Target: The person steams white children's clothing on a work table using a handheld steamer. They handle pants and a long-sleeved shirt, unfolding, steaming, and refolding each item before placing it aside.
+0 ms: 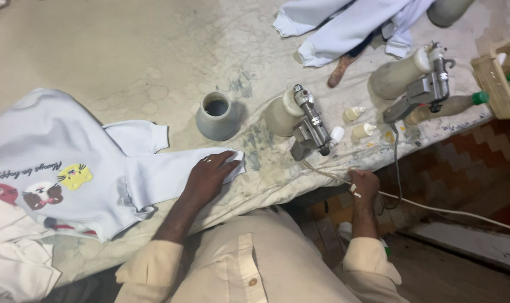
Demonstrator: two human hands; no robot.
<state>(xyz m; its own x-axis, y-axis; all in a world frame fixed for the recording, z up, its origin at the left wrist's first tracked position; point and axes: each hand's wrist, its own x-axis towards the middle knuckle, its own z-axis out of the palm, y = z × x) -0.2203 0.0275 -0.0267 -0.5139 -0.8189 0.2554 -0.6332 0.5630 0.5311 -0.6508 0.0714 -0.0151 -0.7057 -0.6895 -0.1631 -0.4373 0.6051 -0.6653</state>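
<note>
My left hand [210, 174] lies flat, fingers spread, on the sleeve of a pale blue sweatshirt [58, 151] with cartoon cat faces printed on its front. The garment is spread over a stained cloth-covered table [126, 50]. My right hand [363, 185] is at the table's front edge, fingers closed around a thin hose or cord [434, 209] that runs to a metal spray gun [311, 126] with a pale bottle. The gun lies on the table just above that hand.
A grey cup [216, 115] stands by the sleeve. A second spray gun [423, 84] with bottle lies at right, near small dropper bottles [359, 122], a green-capped bottle [462, 102] and a wicker basket [499, 78]. More light garments [345, 25] lie at the top. White clothes [14, 264] sit at lower left.
</note>
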